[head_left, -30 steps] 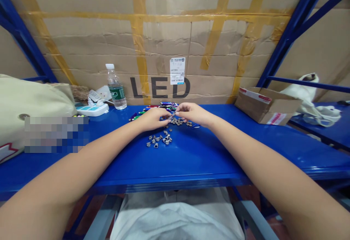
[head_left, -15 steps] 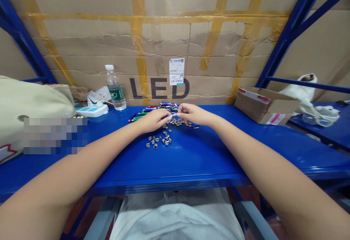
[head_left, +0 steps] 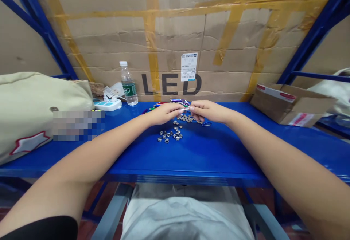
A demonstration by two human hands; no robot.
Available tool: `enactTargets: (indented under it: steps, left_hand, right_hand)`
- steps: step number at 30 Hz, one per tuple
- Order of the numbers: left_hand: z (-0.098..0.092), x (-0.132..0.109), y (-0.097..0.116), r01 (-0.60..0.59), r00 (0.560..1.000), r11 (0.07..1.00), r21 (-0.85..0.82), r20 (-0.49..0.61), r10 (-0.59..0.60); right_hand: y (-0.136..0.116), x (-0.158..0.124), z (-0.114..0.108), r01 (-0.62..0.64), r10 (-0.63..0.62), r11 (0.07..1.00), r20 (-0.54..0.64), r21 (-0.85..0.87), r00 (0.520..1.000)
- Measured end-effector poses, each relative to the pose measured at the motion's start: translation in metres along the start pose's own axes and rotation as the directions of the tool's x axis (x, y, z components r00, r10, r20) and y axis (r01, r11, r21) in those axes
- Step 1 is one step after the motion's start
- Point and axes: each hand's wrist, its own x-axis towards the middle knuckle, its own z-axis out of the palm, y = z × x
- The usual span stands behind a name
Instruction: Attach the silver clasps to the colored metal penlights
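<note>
Both my hands meet over a blue shelf [head_left: 191, 160], fingertips pinched together. My left hand [head_left: 164, 113] and my right hand [head_left: 205, 110] pinch a small silvery part between them, too small to name. Just below them lies a scatter of several small metal pieces [head_left: 171, 136], with more small metal pieces [head_left: 188, 119] under my right fingers. Behind my hands lies a row of slim coloured tubes [head_left: 175, 103], red, green, blue and purple.
A water bottle [head_left: 129, 84] stands at the back left beside a white power strip [head_left: 108, 104]. A beige cloth bag [head_left: 32, 109] fills the left. An open cardboard box [head_left: 291, 103] sits at the right. A taped cardboard wall marked LED [head_left: 171, 84] closes the back.
The view has shifted, so everything sits further right and a little higher in the picture. My hands stay together, pinching at the same spot over the metal pieces.
</note>
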Motion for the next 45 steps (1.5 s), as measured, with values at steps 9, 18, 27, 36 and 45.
enactTargets:
  steps: [9, 18, 27, 36, 45]
  left_hand:
    - [0.004, -0.001, -0.004, -0.096, 0.995, 0.986, 0.135, -0.015, 0.099]
    - [0.002, 0.003, -0.002, -0.101, 0.990, 0.972, 0.212, -0.079, 0.120]
    - [-0.002, 0.001, -0.001, 0.212, 0.973, 0.968, -0.135, 0.126, -0.195]
    - [-0.002, 0.000, -0.004, 0.092, 0.992, 0.996, -0.013, -0.081, -0.093]
    - [0.004, -0.002, -0.011, -0.081, 0.948, 0.800, 0.595, -0.202, 0.246]
  right_hand:
    - [0.004, 0.001, -0.001, -0.014, 0.019, 0.998, 0.078, -0.068, 0.997]
    - [0.007, 0.004, 0.001, -0.030, 0.029, 1.000, 0.022, 0.007, 0.999]
    - [-0.003, 0.006, 0.003, 0.020, -0.089, 0.753, -0.073, -0.657, 0.993]
    - [-0.007, 0.009, 0.019, -0.045, -0.047, 0.953, -0.293, -0.299, 0.955]
    - [-0.001, 0.016, 0.030, -0.276, 0.299, 0.797, 0.046, 0.537, 0.953]
